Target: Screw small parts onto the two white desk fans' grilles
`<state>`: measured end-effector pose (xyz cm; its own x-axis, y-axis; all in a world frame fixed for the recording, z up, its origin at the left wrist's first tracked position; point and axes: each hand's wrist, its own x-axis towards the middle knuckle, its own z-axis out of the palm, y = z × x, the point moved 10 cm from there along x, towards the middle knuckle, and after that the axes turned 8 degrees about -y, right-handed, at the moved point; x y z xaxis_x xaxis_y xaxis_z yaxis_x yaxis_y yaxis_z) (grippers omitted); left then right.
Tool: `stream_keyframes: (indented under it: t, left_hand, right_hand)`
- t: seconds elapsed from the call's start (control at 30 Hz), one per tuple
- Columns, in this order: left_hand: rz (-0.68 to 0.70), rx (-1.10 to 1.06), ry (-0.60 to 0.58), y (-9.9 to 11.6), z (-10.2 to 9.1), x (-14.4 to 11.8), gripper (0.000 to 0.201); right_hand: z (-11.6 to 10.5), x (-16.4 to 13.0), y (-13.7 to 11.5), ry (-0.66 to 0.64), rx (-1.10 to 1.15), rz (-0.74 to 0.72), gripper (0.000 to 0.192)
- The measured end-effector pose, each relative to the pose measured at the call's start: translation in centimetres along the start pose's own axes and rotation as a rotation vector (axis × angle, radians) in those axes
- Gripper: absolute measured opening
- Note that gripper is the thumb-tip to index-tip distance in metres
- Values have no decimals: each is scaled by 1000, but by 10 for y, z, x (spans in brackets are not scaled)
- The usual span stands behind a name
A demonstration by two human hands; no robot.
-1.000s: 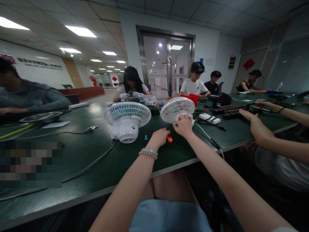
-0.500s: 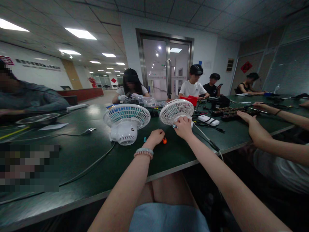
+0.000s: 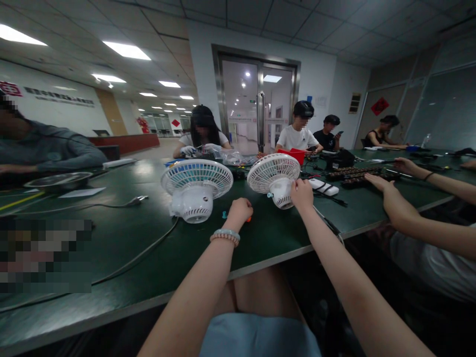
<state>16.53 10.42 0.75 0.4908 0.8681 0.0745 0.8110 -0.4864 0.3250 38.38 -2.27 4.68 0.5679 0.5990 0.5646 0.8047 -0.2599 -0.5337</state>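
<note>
Two small white fans lie on the dark green table (image 3: 148,267). My right hand (image 3: 302,194) grips the right side of the motor housing of the nearer right fan (image 3: 274,172), whose grille faces up and away. My left hand (image 3: 240,210) rests closed on the table in front of it, wrapped around an orange-handled tool (image 3: 248,218) of which only a tip shows. A small blue piece (image 3: 224,215) lies just left of that hand. The second fan (image 3: 196,186) stands further left, untouched.
A grey cable (image 3: 122,203) with a plug runs across the left of the table. A co-worker's arms (image 3: 401,208) reach in from the right toward dark trays (image 3: 357,173). A white power strip (image 3: 325,186) lies behind the right fan. Other people sit across the table.
My right hand slid from the back of the right fan to its right side, uncovering the motor housing. My left hand drew back slightly and now hides most of the orange tool.
</note>
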Motion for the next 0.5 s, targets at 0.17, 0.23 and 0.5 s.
stream_keyframes:
  t: [0.17,0.23,0.5]
  left_hand:
    - [-37,105,52,0,-7,-3,31]
    - [-20,167,87,5,-10,-5,33]
    - [37,243,106,18,-6,-9,28]
  right_hand:
    - [26,-2,33,-176,139,285,44]
    - [34,-3,43,-214,234,367,51]
    - [87,-2,65,-414,625,560,80]
